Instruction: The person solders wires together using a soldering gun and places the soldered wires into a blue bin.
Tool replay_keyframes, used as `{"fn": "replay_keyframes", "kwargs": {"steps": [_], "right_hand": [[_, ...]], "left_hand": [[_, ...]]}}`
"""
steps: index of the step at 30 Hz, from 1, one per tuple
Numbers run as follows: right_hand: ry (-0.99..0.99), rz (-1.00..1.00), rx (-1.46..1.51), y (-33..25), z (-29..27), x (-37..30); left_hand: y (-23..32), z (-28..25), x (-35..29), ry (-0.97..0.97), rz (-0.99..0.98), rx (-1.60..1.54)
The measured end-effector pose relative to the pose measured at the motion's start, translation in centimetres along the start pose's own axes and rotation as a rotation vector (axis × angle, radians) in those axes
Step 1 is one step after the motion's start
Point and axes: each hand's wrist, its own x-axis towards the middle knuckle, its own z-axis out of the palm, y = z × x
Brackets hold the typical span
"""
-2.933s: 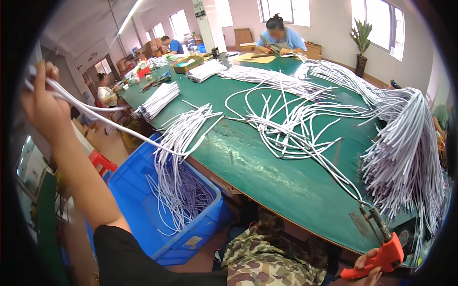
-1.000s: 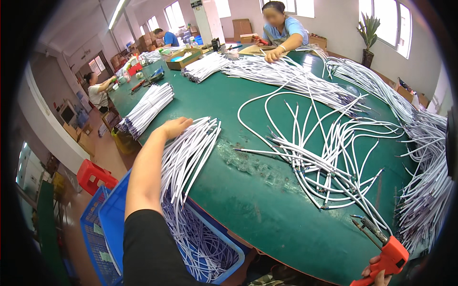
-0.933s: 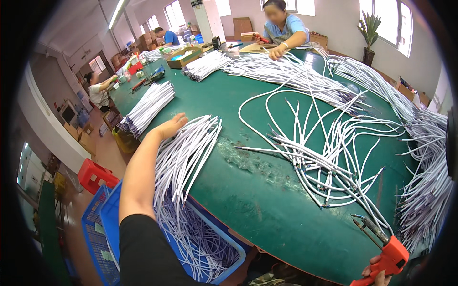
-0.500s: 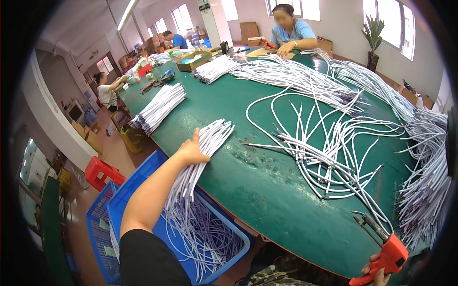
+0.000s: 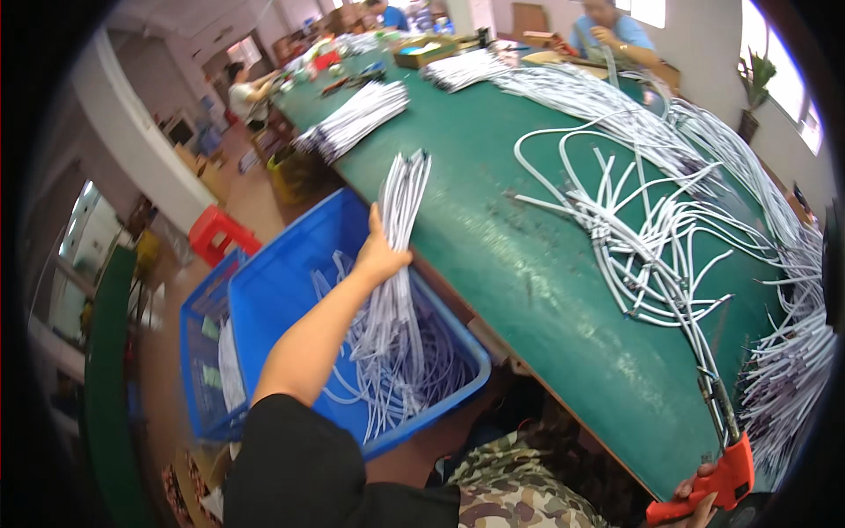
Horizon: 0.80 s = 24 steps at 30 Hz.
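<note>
My left hand (image 5: 380,259) is closed around a bundle of white cables (image 5: 405,198) beside the table's near edge. The bundle stands nearly upright, and its lower ends hang down into a blue plastic crate (image 5: 286,304) that holds more white cables. At the lower right, my right hand (image 5: 697,503) grips the handle of a red soldering gun (image 5: 732,473), only its fingers showing. The gun's metal tip points up the table, close to a loose tangle of white cables (image 5: 651,238). Whether the tip touches a cable, I cannot tell.
The green table (image 5: 493,255) carries another cable bundle (image 5: 356,119) at far left and a large cable heap (image 5: 792,378) along its right side. A blue basket (image 5: 201,370) and a red stool (image 5: 220,233) stand left. Across the table sits a co-worker (image 5: 616,40).
The view has turned, shifting the table to the right and up. My left hand has drawn the cable bundle off the tabletop toward the crate and tilted it more upright. The soldering gun's tip points more upward.
</note>
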Motion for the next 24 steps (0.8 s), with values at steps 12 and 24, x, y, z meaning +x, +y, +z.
{"fn": "replay_keyframes", "kwargs": {"steps": [12,24], "right_hand": [[-0.087,-0.001,-0.017,-0.8,0.1,-0.8],[-0.136,-0.035,-0.075,0.5,2.5,0.0]], "left_hand": [[-5.7,-23.4,-8.6,0.302,0.034,-1.018],[-12.7,-25.5,-11.4,0.214,-0.253,-1.143]]}}
